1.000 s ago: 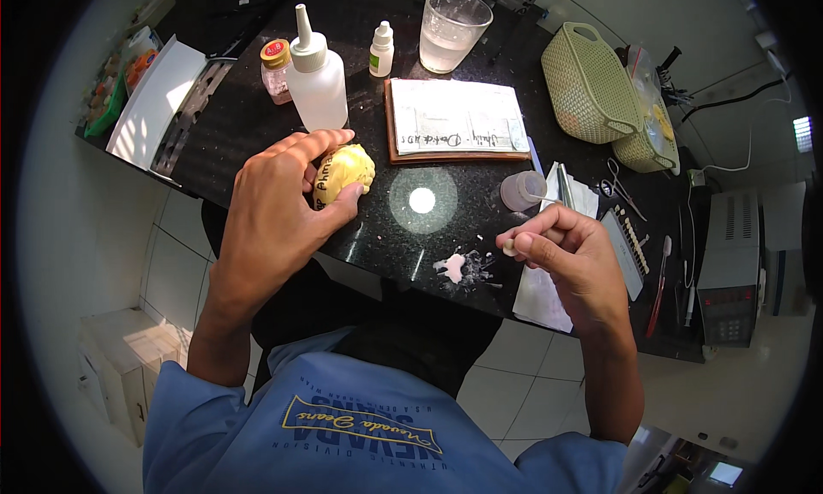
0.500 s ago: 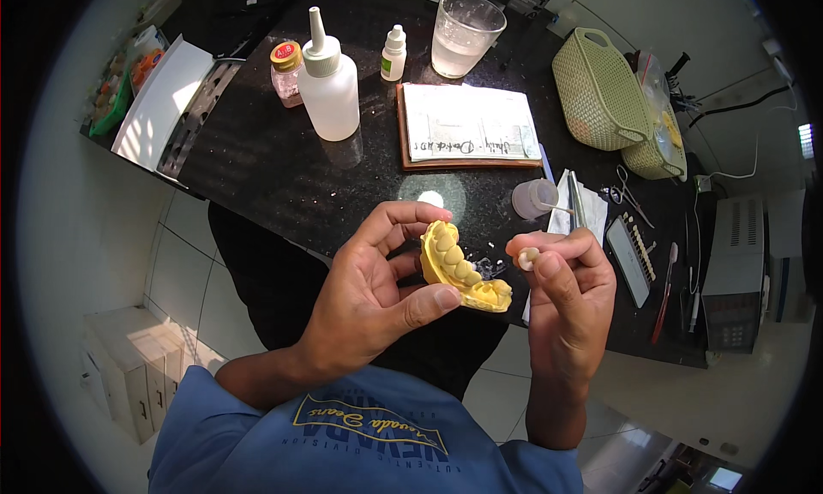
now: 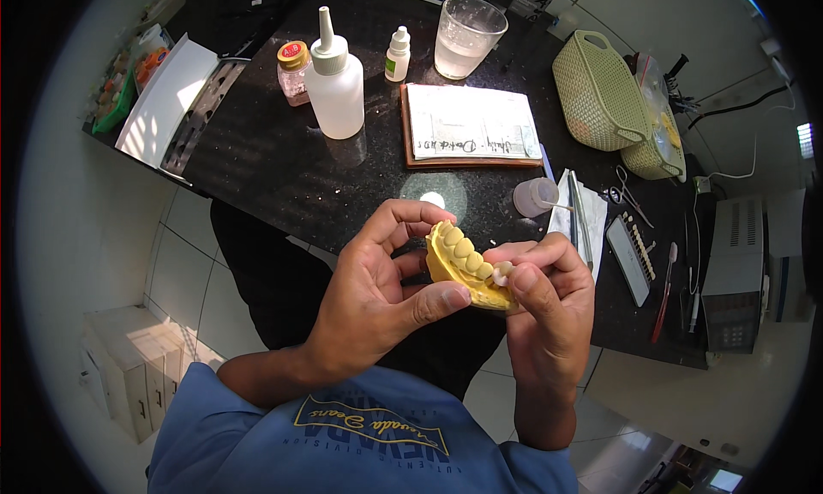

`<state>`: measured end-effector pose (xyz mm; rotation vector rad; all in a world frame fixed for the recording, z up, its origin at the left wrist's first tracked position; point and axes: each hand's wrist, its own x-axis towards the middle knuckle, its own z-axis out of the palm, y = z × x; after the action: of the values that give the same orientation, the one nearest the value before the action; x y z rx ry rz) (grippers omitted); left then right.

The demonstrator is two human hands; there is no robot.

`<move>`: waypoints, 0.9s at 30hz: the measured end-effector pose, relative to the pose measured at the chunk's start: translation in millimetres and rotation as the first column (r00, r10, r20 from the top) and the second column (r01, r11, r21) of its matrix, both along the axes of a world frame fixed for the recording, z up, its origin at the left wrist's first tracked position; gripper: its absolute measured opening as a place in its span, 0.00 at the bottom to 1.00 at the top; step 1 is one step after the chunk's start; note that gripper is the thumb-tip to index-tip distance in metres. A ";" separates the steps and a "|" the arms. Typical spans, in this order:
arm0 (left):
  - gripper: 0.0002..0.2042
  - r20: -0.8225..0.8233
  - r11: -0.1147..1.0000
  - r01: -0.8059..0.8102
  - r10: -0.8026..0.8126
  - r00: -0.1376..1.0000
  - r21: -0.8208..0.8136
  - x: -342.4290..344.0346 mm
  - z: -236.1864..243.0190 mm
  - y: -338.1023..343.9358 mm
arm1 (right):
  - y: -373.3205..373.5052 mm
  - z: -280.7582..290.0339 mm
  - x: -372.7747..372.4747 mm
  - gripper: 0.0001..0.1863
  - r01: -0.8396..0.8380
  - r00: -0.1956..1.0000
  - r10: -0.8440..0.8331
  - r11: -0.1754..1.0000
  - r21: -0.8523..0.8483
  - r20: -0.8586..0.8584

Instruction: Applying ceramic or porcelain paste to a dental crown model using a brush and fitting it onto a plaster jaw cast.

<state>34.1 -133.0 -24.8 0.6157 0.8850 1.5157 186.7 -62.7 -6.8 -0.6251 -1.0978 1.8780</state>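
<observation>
Nearest the camera, the left hand gripped a yellow dental cast, thumb closed under its lower edge and fingers curled over its top end. The cast was held clear of the bench, at about 6 o'clock from the lit spot on the black bench. Its long axis ran from 11 o'clock to 5 o'clock, teeth facing the right hand. The right hand met it from 3 o'clock, thumb and forefinger pinched shut on a small pale tooth that touched the cast's tooth row near the lower end. Neither hand was open.

Beyond, at 2 o'clock, stood a small cup and a tooth shade card. Farther, at 12 o'clock, lay a notebook; a squeeze bottle stood at 11 o'clock; baskets sat at 1 o'clock.
</observation>
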 end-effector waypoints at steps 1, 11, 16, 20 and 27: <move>0.30 -0.001 1.000 0.000 0.000 1.000 0.001 0.1 0.3 0.0 | -0.2 0.0 0.6 0.06 -0.003 1.000 0.003 1.000 0.001 0.001; 0.31 -0.037 1.000 -0.004 0.004 0.999 0.013 0.0 5.8 0.0 | -3.4 2.8 2.7 0.06 -0.009 1.000 0.008 0.999 0.042 0.020; 0.31 -0.051 1.000 0.000 0.001 0.999 0.019 -0.6 4.5 -0.4 | -5.8 4.6 3.3 0.06 -0.007 0.999 0.004 0.998 0.066 0.052; 0.32 -0.067 1.000 0.010 -0.009 0.998 0.021 -1.9 6.9 1.1 | -5.3 6.4 5.7 0.06 -0.014 0.996 0.005 0.995 0.098 0.089; 0.30 -0.115 0.992 0.005 0.009 0.993 0.126 -2.9 3.9 5.4 | -3.5 7.2 9.7 0.06 -0.016 0.984 -0.041 0.950 0.311 0.176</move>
<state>31.2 -127.6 -20.8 0.8020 0.8817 1.5588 196.4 -66.2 0.4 -0.6248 -1.4688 1.6123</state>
